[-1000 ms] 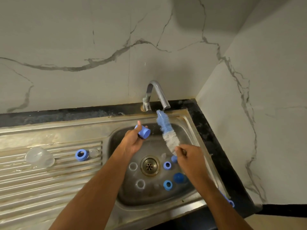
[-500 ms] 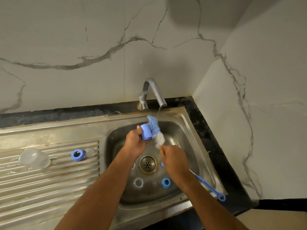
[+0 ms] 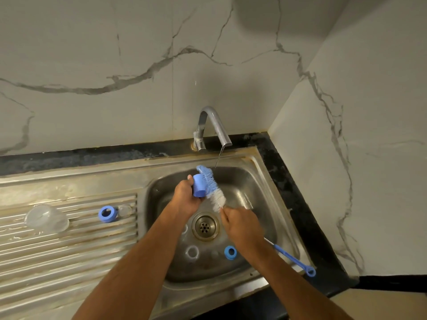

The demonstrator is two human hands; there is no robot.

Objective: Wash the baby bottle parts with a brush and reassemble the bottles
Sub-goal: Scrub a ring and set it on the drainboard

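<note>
since a second ago the brush (image 3: 211, 187) has dropped from under the tap (image 3: 215, 128) onto the blue cap (image 3: 198, 187). right hand (image 3: 242, 227) grips its handle, left hand (image 3: 184, 196) clasps the cap over the sink (image 3: 258, 181); blue-and-white bristles rub the cap's side.

Dim, warm indoor light, source overhead and out of frame. Round soft shadow high on the marble wall (image 3: 265, 17). Dull sheen on the steel drainboard (image 3: 69, 262) and sink (image 3: 258, 181) rim; no hard glare. Wide-angle bowing: counter edge and wall corner curve toward the frame edges. Right hand (image 3: 242, 224) slightly motion-blurred; overall image soft, compressed.
</note>
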